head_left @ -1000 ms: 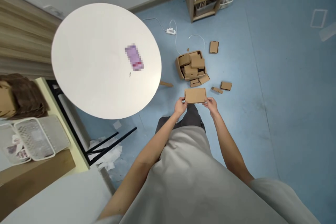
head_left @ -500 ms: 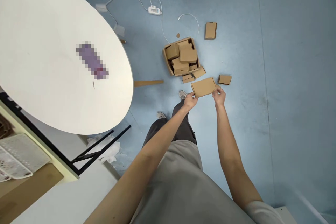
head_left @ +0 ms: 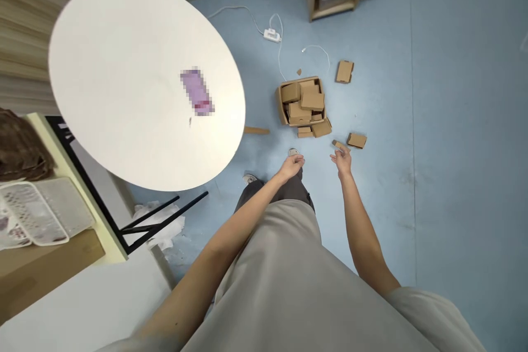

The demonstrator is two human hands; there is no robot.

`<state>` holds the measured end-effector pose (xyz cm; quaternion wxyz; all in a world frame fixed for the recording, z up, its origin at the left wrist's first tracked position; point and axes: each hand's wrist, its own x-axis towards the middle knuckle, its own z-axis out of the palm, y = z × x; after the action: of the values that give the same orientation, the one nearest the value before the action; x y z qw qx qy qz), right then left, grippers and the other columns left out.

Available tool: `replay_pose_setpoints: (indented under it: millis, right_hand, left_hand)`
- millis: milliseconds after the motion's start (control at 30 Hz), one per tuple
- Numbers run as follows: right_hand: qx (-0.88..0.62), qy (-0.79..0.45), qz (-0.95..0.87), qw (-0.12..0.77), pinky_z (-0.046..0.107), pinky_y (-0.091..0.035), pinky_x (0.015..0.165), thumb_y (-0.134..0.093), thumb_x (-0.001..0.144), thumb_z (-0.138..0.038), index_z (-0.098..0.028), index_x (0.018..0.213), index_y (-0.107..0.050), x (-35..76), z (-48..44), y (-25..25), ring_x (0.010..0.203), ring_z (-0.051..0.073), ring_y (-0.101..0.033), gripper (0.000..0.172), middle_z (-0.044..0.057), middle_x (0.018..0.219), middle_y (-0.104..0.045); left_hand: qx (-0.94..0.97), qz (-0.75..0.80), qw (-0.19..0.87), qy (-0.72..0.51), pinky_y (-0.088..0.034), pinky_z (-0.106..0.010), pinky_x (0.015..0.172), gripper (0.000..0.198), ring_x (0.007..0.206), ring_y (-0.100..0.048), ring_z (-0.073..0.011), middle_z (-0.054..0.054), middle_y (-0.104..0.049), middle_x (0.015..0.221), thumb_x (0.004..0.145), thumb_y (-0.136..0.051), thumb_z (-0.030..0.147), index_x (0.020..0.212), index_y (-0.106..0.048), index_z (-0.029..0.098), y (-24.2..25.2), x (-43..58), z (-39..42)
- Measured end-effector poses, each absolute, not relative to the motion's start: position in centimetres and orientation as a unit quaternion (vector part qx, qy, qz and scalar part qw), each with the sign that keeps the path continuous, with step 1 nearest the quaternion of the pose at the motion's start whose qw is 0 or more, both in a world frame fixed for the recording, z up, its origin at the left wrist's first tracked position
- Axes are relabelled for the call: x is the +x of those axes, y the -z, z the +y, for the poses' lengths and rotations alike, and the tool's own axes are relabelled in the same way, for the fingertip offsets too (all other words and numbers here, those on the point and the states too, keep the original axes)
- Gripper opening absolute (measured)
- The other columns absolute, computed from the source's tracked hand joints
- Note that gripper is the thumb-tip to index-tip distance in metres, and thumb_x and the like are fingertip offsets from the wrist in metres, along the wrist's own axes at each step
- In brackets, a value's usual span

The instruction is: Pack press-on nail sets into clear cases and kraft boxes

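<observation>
Between my two hands nothing is held now. My left hand (head_left: 291,166) hovers over my legs with loosely bent fingers, slightly apart, and nothing visible in them. To its right, my right hand (head_left: 342,161) has its fingers spread. Just beyond those fingertips lies a narrow cardboard piece (head_left: 340,145), partly covered by the hand; I cannot tell whether they touch. A small cardboard box (head_left: 357,140) rests on the floor beside it. Farther forward stands an open cardboard bin (head_left: 282,111) heaped with small cardboard boxes (head_left: 312,101). Against its near side lean two more boxes (head_left: 322,127).
A white oval table (head_left: 136,121) with a blurred purple object (head_left: 198,91) stands at left. Another small box (head_left: 345,71) lies on the blue floor (head_left: 462,137). White cables and a power strip (head_left: 271,36) lie beyond the bin, near a wooden shelf (head_left: 333,9).
The flat cardboard box held between both hands has left them, and I cannot see where it lies. My hands have let go. The view has shifted, bringing more of the table and shelf in.
</observation>
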<state>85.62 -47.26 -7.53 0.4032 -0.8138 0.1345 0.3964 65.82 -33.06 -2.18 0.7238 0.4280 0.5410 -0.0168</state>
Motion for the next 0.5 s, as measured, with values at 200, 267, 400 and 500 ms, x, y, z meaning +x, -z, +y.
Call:
replay_pose_setpoints:
  millis: [200, 267, 400, 500]
  right_hand:
    - [-0.804, -0.433, 0.01, 0.407, 0.04, -0.067, 0.094, -0.076, 0.083, -0.047, -0.022, 0.11, -0.07, 81.3, -40.9, 1.1, 0.088, 0.019, -0.081, 0.037, 0.006, 0.109, -0.079]
    - [-0.793, -0.446, -0.055, 0.411, 0.041, -0.067, 0.094, -0.078, 0.08, -0.052, -0.021, 0.107, -0.071, 78.9, -37.8, -1.4, 0.091, 0.022, -0.081, 0.041, 0.007, 0.106, -0.081]
    - [-0.753, -0.464, -0.191, 0.425, 0.042, -0.066, 0.094, -0.079, 0.078, -0.065, -0.021, 0.108, -0.073, 71.4, -31.5, -6.6, 0.099, 0.025, -0.081, 0.053, 0.013, 0.113, -0.084]
    - [-0.721, -0.475, -0.272, 0.424, 0.044, -0.066, 0.094, -0.078, 0.079, -0.072, -0.021, 0.112, -0.074, 63.8, -27.4, -10.2, 0.101, 0.026, -0.082, 0.06, 0.016, 0.118, -0.084]
  left_hand:
    - [0.351, 0.559, 0.75, -0.038, -0.059, -0.05, 0.115, 0.025, 0.106, -0.079, -0.0238, -0.015, -0.084, 0.123, 0.088, -0.084, 0.025, 0.112, -0.081, 0.019, -6.9, 56.6, -28.8]
    - [0.339, 0.541, 0.765, -0.089, -0.059, -0.049, 0.115, 0.025, 0.106, -0.079, -0.0239, -0.014, -0.084, 0.121, 0.089, -0.084, 0.03, 0.112, -0.081, 0.019, -9.1, 53.2, -27.7]
    - [0.322, 0.511, 0.771, -0.202, -0.06, -0.047, 0.113, 0.022, 0.11, -0.079, -0.0242, -0.012, -0.085, 0.117, 0.09, -0.083, 0.035, 0.107, -0.082, 0.02, -12.5, 45.6, -25.9]
    - [0.307, 0.502, 0.757, -0.283, -0.06, -0.046, 0.111, 0.024, 0.112, -0.079, -0.0249, -0.012, -0.085, 0.116, 0.089, -0.085, 0.039, 0.103, -0.082, 0.02, -14.6, 39.1, -24.7]
